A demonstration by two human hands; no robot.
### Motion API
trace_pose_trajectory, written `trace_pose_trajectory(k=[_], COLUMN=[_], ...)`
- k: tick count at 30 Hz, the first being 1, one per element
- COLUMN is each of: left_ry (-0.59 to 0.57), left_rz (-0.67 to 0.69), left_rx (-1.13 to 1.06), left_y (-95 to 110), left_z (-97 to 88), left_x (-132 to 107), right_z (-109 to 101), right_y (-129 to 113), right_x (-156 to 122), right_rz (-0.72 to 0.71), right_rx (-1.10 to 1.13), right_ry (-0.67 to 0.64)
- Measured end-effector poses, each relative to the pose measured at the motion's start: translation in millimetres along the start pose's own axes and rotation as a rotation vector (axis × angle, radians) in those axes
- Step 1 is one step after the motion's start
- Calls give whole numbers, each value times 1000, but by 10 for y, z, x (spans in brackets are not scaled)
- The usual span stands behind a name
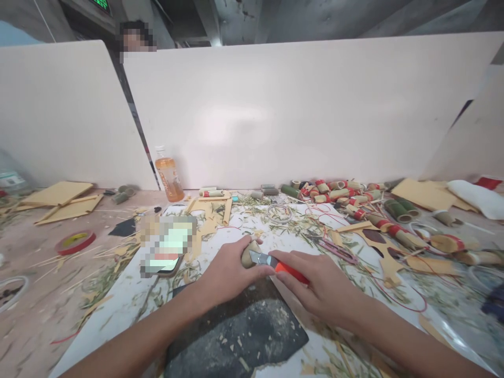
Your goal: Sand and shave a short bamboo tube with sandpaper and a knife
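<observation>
My left hand point(232, 268) is closed around a short piece of bamboo point(247, 258), its thumb stretched towards the blade. In my right hand point(315, 278) is a utility knife point(289, 270) with an orange handle. The knife's metal blade end lies against or just over the bamboo; exact contact cannot be made out. Both hands are above the far edge of a dark, worn board point(236, 333) dusted with pale chips. Under the board spreads a white sheet point(122, 310) strewn with green and tan shavings.
A phone point(171, 241) lies left of my hands, near a roll of red tape point(74, 242). An orange drink bottle point(169, 176) stands by the white partition point(295, 115). Bamboo pieces with red bands point(346, 194) are heaped at the back right. Someone's head shows behind the partition.
</observation>
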State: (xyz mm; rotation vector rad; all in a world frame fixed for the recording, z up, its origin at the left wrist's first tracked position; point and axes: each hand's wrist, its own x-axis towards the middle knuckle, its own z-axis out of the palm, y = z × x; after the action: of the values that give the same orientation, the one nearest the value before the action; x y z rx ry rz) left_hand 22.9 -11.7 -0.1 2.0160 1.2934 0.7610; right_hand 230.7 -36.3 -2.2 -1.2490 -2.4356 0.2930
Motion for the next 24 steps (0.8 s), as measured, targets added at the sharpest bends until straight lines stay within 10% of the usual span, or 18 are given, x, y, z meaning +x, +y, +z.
trace_pose_trajectory(k=[18,24], left_ry=[143,25], left_rz=[-112,-80], left_rx=[84,-74], left_y=[-49,-88], left_z=[77,26], left_x=[49,40], right_z=[77,37], right_y=[99,97], right_x=[31,46], right_rz=[144,175], right_rx=[-68,27], right_ry=[182,137])
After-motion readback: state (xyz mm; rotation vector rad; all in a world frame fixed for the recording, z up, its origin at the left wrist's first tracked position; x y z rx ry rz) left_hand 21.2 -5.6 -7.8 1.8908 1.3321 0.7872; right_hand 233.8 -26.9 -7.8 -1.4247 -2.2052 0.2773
